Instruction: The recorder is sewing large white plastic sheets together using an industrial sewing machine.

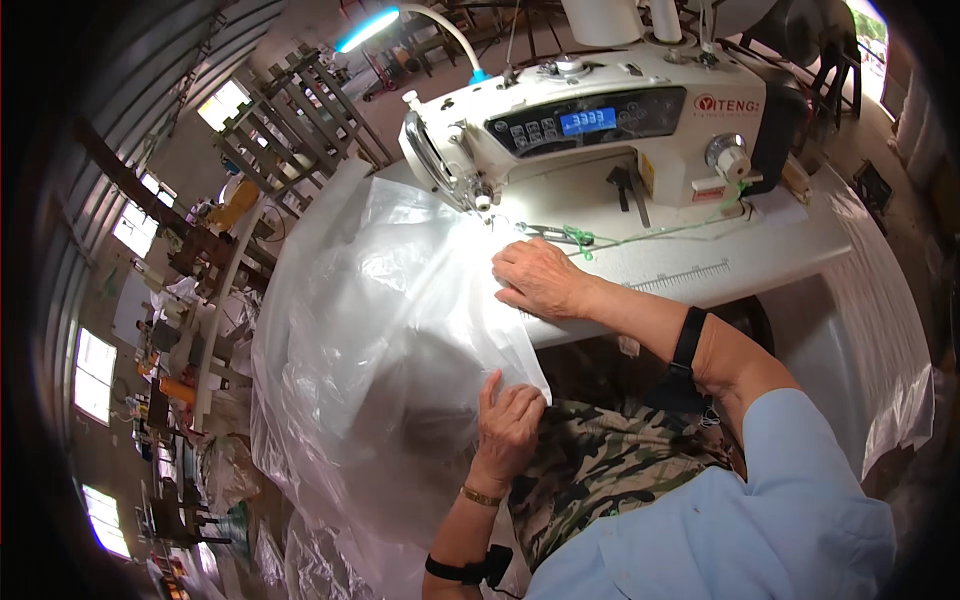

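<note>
A large, translucent white plastic sheet (360, 290) spreads over the left of the sewing table and hangs down beside my lap. My left hand (508, 430) pinches its near edge close to my lap, with the index finger stretched up along the sheet. Farther up the same edge, the curled fingers of my right hand (540, 278) grip the sheet, just in front of the needle area. The white sewing machine (590, 130) stands beyond, its head over the sheet. Glare from the lamp hides the needle and the fabric under it.
Small scissors (548, 232) and a tangle of green thread (580, 238) lie on the sewing table (690, 262) just past my right hand. A lit gooseneck lamp (370, 28) arches over the machine's left end. More white sheeting (870, 300) hangs over the table's right side.
</note>
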